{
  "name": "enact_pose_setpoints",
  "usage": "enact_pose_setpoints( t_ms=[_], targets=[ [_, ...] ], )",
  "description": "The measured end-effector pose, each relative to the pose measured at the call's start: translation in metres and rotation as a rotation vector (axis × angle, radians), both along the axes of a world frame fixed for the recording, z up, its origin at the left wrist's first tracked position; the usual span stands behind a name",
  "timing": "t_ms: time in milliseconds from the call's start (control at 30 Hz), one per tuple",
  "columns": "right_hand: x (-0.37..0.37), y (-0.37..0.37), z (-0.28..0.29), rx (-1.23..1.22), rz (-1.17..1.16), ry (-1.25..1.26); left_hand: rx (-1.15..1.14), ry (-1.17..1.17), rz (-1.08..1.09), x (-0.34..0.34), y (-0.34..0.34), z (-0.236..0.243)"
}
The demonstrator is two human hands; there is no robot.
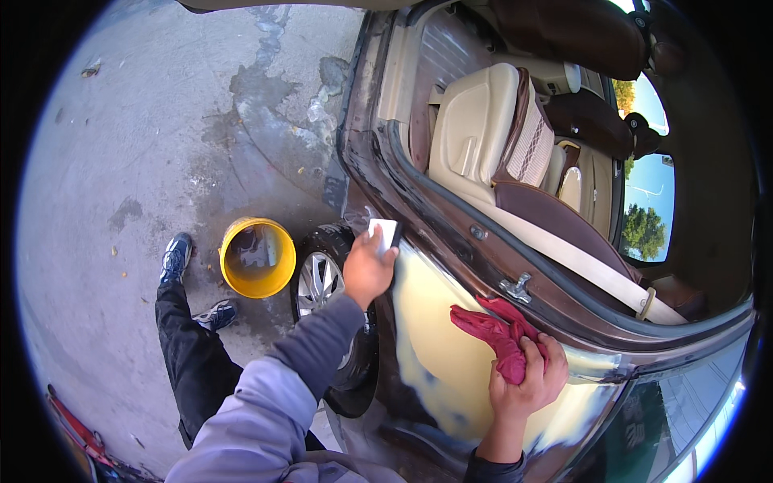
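Observation:
My left hand [368, 270] is closed around a white and black sanding block [385, 232], resting it on the brown car body at the edge of the door opening, above the rear wheel. Bunched in my right hand [529, 385] is a dark red cloth [507, 342], pressed against the car's rear side panel. A large pale yellow patch of what looks like body filler [439, 330] covers that panel, with whitish, blurred borders. The cloth lies below the metal door striker [516, 286]. My left fingers partly hide the block's lower end.
A yellow bucket [292, 259] with some liquid in it stands on the concrete floor [153, 121], left of the rear wheel [318, 283]. Through the open doorway show beige and brown seats [475, 121] and a seat belt [564, 249]. Wet stains mark the concrete.

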State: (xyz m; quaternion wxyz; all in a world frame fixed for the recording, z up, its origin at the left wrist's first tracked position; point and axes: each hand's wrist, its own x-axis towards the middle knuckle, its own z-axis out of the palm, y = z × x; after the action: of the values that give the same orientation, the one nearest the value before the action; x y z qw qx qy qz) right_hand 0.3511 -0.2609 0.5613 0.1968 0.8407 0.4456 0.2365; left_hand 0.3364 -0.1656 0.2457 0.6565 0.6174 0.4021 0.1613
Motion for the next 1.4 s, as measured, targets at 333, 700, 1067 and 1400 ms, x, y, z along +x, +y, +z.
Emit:
enact_pose_setpoints(
  t_ms=[333,700,1067,1400],
  targets=[
    [0.001,0.001,-0.003,0.003,0.005,-0.005,0.005,-0.013,-0.045,0.010,-0.002,0.001],
    [0.009,0.008,-0.006,0.047,-0.149,0.050,0.025,-0.086,-0.074,0.003,-0.009,0.037],
    [0.011,0.004,-0.008,0.101,-0.129,0.016,-0.041,-0.071,-0.122,-0.018,-0.034,0.079],
    [0.006,0.005,0.047,-0.004,-0.138,0.152,-0.038,-0.165,-0.195,-0.045,-0.064,0.134]
  ],
)
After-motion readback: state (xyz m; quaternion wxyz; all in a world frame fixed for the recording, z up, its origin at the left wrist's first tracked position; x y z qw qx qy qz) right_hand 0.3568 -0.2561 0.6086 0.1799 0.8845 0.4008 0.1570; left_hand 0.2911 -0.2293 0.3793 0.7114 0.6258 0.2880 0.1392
